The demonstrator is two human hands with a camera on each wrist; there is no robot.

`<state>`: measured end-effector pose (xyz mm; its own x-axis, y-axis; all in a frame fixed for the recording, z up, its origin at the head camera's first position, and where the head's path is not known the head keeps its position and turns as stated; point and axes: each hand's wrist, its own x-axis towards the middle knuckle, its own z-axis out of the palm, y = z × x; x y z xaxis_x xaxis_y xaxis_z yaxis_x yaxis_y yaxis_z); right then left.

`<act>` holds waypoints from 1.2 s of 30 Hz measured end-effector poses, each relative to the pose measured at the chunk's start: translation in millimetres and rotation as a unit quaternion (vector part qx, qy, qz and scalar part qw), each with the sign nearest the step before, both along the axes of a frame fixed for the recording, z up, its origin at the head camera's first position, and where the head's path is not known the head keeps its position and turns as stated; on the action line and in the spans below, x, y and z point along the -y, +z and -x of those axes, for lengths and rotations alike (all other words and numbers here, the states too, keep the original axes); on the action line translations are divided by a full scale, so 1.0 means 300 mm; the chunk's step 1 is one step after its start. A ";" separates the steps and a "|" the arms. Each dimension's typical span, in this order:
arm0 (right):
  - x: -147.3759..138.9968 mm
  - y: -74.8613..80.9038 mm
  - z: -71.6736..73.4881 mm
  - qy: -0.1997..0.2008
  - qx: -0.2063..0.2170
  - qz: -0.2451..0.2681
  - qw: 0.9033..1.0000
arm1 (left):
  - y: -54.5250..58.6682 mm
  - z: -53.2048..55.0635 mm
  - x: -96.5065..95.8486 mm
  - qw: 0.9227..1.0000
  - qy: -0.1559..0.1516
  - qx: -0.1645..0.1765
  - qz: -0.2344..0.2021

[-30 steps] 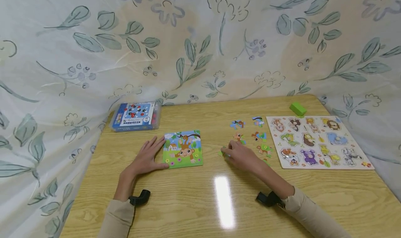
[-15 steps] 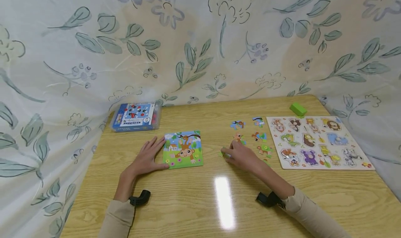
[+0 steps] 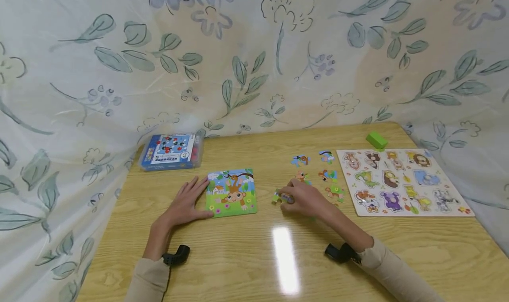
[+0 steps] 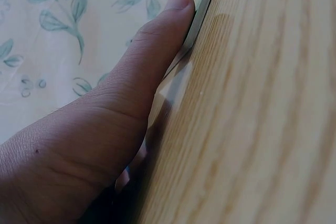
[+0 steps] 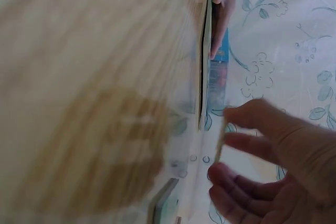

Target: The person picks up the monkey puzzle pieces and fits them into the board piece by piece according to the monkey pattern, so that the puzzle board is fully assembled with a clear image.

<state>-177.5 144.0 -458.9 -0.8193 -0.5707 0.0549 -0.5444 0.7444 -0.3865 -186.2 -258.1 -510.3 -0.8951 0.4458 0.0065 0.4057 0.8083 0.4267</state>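
Observation:
A square monkey puzzle board [image 3: 232, 192] lies flat on the table. My left hand [image 3: 184, 202] rests at its left side, fingers outstretched and the thumb at the near corner. In the left wrist view, the thumb [image 4: 157, 35] lies along the board's edge. To the right of the board, my right hand [image 3: 304, 199] pinches a mostly green jigsaw piece [image 3: 277, 197]. The right wrist view shows this thin piece [image 5: 221, 141] edge-on between thumb and fingertips. Several loose jigsaw pieces [image 3: 335, 192] lie beyond and beside the right hand, some partly hidden by it.
At the right lies a white animal peg puzzle [image 3: 403, 183], with a green block [image 3: 376, 140] behind it. A clear plastic box with a molecule-model label [image 3: 172, 151] stands at the back left. A floral cloth [image 3: 254, 63] hangs behind the wooden table [image 3: 222, 258].
The green jigsaw piece in my right hand has turned, and more of its notched edge shows now. The left hand stays at the board.

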 end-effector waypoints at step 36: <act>0.609 0.032 0.255 0.215 0.086 -0.026 0.972 | 0.011 -0.002 0.011 1.000 -0.005 0.010 -0.004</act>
<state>-254.0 -38.6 -449.3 -0.4984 -0.8613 -0.0992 -0.7409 0.4826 -0.4671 -185.5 -261.3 -507.0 -0.8910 0.4540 -0.0081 0.4040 0.8009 0.4420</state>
